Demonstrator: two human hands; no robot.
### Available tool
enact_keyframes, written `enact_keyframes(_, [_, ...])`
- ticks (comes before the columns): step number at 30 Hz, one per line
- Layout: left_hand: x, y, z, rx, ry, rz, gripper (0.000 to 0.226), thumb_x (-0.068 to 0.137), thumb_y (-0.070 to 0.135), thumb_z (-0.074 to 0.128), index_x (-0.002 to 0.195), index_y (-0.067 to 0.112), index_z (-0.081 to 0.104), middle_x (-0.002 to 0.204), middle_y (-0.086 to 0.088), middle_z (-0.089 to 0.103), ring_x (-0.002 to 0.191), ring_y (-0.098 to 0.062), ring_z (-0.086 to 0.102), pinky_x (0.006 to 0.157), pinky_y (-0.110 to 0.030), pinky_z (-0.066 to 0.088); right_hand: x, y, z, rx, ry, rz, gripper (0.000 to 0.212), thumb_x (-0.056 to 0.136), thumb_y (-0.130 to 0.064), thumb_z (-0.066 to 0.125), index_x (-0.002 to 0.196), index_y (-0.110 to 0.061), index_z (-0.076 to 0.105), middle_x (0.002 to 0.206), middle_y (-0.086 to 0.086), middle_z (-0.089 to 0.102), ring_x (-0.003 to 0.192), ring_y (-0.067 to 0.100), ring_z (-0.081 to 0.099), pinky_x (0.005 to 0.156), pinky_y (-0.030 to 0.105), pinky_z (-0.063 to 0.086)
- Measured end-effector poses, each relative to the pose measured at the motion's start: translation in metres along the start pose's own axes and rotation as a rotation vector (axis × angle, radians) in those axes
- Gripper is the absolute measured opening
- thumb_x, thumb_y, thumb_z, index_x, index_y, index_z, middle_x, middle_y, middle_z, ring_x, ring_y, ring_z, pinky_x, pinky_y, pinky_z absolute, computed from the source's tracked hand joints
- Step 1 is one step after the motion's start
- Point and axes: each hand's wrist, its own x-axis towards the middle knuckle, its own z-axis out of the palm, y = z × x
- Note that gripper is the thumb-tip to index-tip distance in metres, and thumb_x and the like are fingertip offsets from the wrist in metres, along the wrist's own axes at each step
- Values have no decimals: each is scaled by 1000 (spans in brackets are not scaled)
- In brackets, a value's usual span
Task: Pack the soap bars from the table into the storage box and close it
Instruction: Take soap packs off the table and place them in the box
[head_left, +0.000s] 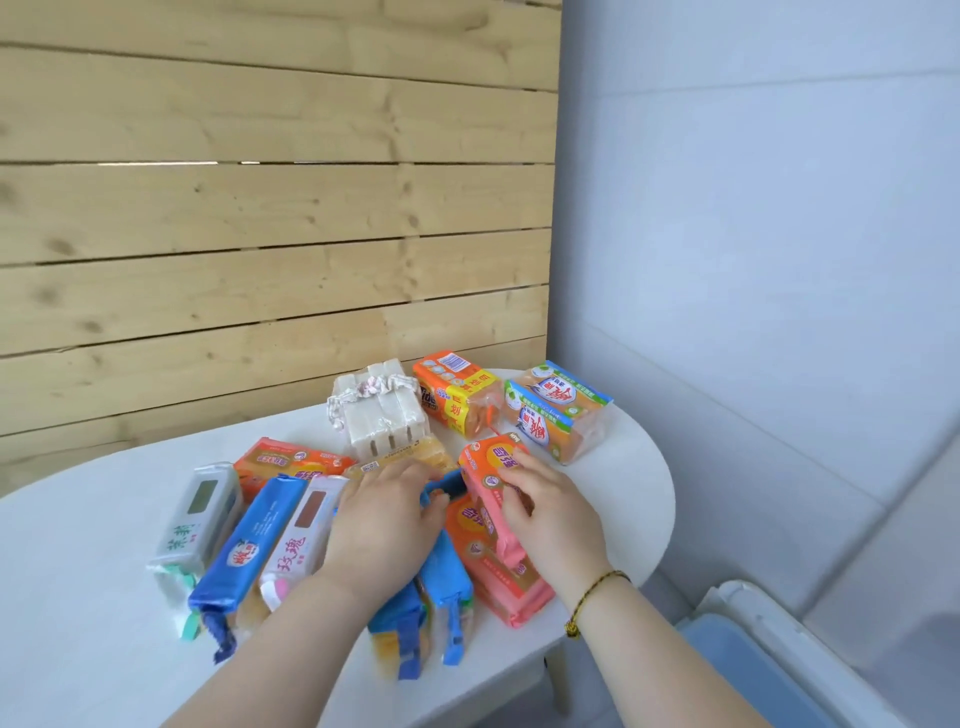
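Several wrapped soap packs lie on the white oval table (78, 597). My left hand (384, 525) rests on a blue-wrapped pack (441, 577), fingers curled over its far end. My right hand (545, 509) grips a pink-orange pack (483, 473) that is tilted up on edge above another pink-orange pack (498, 571). To the left lie a green-white pack (195, 525), a blue pack (249, 551) and a pink-white pack (298, 540). The storage box (753, 654) stands on the floor at the lower right, blue with a white rim, only partly in view.
Farther back on the table are a cream bundle of bare bars (379, 410), an orange-yellow pack (457, 397) and a green-orange pack (558, 410). An orange pack (280, 460) lies behind the left row. A wooden slat wall stands behind, a grey wall at the right.
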Motion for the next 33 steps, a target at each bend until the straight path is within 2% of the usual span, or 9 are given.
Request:
enact_keyframes(3, [7,25,-2,-63,10,120,36,96,26,39,132,24,43,139,4,47,129,-17,40,104,-26,27,-1,2,-1,-31,-42,-29,38,95,-23,38,130,-27,53,151,-10,35,141,9,27,112,23,28])
enact_keyframes(6, [17,35,8,-72,-71,194,39,97,24,35,136,23,38,146,4,38,134,-16,33,109,-26,23,0,9,-6,58,-81,-51,40,94,-15,41,133,-20,49,153,-2,31,142,13,23,115,22,19])
enact_keyframes(10, [23,28,22,-12,-239,131,48,95,38,37,141,25,28,153,3,24,140,-17,22,115,-31,18,10,28,-27,202,59,-16,41,88,-5,51,129,-9,50,146,3,39,139,16,31,110,17,21])
enact_keyframes(14, [25,25,27,-6,-217,139,49,93,41,42,138,27,33,152,7,24,139,-14,24,113,-27,19,38,47,-50,234,169,60,48,83,2,53,130,-7,49,146,8,37,138,19,31,95,6,21])
enact_keyframes(18, [26,25,29,-25,-203,137,48,92,42,42,138,30,33,151,11,23,138,-9,22,112,-24,19,71,57,-60,263,258,191,56,86,-5,53,139,-9,37,152,10,26,142,20,20,110,21,18])
enact_keyframes(21, [29,24,27,-70,-191,111,46,91,41,45,135,31,37,150,13,26,137,-8,26,110,-23,22,98,54,-52,129,132,203,73,84,-20,59,146,-15,22,157,8,13,145,22,10,117,31,14])
enact_keyframes(23, [31,23,27,-110,-190,73,44,90,39,47,133,30,40,149,14,29,135,-8,28,108,-22,24,115,51,-43,-3,5,179,81,82,-30,62,147,-17,16,158,9,12,146,24,10,119,35,14])
enact_keyframes(28, [31,20,32,-58,-182,82,46,91,42,44,135,33,36,149,16,25,136,-8,26,109,-22,23,143,49,-21,-406,-211,189,84,78,-46,61,145,-18,18,144,10,34,134,30,33,108,42,28])
enact_keyframes(33, [32,18,34,-22,-165,119,52,88,54,29,136,34,32,149,17,23,136,-7,26,109,-24,23,152,48,-21,-449,-234,213,84,78,-42,62,145,-19,15,141,12,38,131,30,37,104,39,34])
